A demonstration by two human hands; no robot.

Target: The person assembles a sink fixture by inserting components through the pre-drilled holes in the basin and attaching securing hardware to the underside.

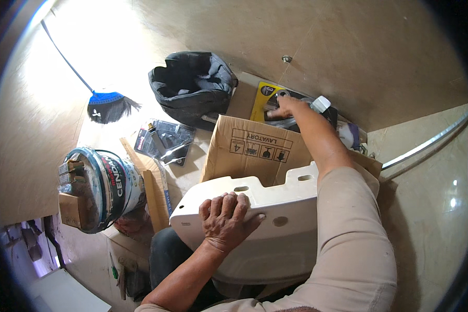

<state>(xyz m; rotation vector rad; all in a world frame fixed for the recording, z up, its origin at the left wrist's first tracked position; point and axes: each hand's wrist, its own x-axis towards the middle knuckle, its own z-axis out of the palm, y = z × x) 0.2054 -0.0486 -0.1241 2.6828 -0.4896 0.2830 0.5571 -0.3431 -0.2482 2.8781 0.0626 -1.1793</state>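
Observation:
A white ceramic washbasin (270,255) rests against my lap, its slotted back edge facing away from me. My left hand (225,218) is closed over that edge, fingers curled over the rim and the thumb spread along it. Past an upright cardboard box flap (252,151), my right arm stretches forward. My right hand (288,107) is over a yellow and black package (260,101) by the wall, with thumb and fingers apart; the fingertips are slightly blurred. Near its wrist is a white blocky part (321,104).
A dark open tool bag (192,86) stands at the far side, with a clear plastic pack (164,143) of fittings below it. At left are a lidded bucket (114,182) with small boxes on top and a blue broom (109,101). A metal strip (431,138) leans at right.

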